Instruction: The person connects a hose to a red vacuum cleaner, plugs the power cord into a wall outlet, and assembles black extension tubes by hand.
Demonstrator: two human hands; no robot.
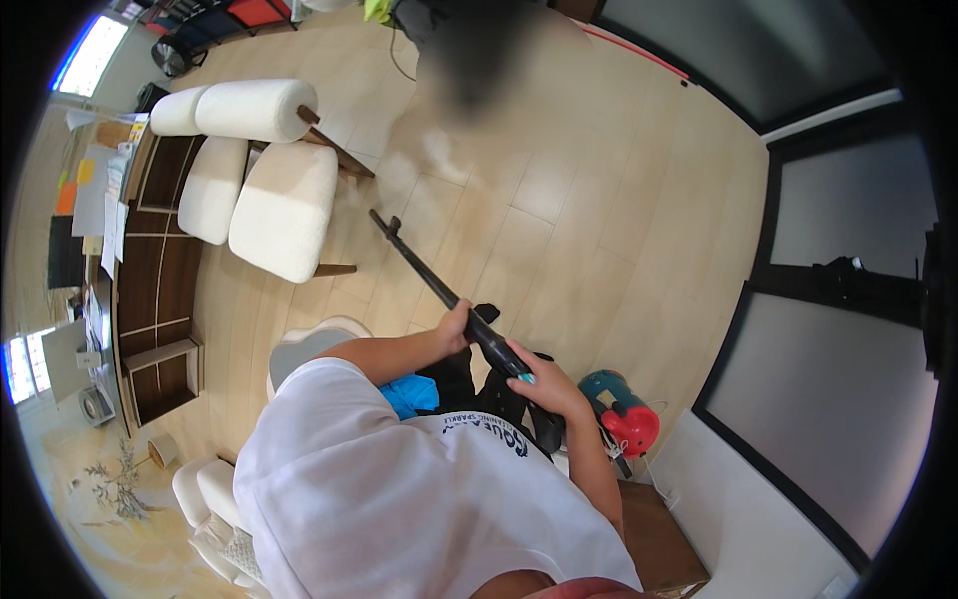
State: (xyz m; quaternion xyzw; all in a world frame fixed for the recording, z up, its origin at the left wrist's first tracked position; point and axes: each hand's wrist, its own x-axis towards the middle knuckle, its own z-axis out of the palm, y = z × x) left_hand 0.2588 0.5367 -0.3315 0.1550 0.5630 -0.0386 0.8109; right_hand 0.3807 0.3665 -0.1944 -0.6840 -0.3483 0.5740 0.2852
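Note:
A long black wand point(424, 268) runs slantwise across the middle, its narrow far end pointing up and left toward the white chairs. Pale mist hangs near that end. Farther along the tube, my left hand point(454, 327) is wrapped around it. Closer to my body, the thick black rear part of the wand lies in my right hand point(544, 377), fingers closed round it. A small teal spot shows beside the right thumb. Against my waist hangs a bright blue cloth point(409, 395).
Two white padded chairs point(284, 215) stand left, beside a brown desk point(160, 290) bearing papers. A teal and red machine point(631, 429) sits on the floor to my right, near frosted black-framed panels point(798, 399). A grey-seated chair point(304, 344) is by my left arm. A blurred dark shape is ahead.

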